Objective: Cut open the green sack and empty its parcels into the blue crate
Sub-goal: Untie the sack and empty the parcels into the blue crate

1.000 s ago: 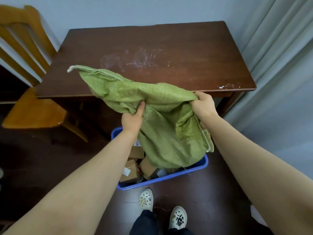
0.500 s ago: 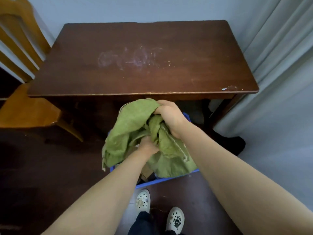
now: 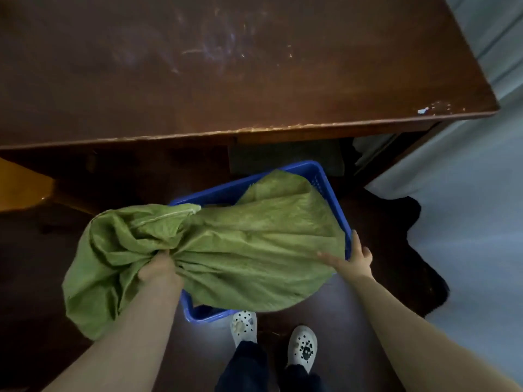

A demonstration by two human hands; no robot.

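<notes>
Clogs (image 3: pixel 244 323), white and perforated, stood at lower centre. Above them the left hand (image 3: pixel 158 271) clenched a bunch of the limp green woven sack (image 3: pixel 254 244). The right hand (image 3: pixel 352 260) lay spread-fingered against its edge. The sack draped the blue plastic crate (image 3: pixel 321 179), below the dark wooden table (image 3: pixel 254 80). Emptying looked finished, so the next move would be lifting the sack clear. It hid the parcels.

We see a dim, warm view. Soft light comes from 3 o'clock, where the pale curtain (image 3: pixel 503 38) is brightest, and leaves a faint sheen on the worktop (image 3: pixel 254 80) at 12. Deep shadow fills the space beneath toward 9. The green sack (image 3: pixel 254 250) looks soft with motion blur, and wide-angle distortion bends the view's edges.
</notes>
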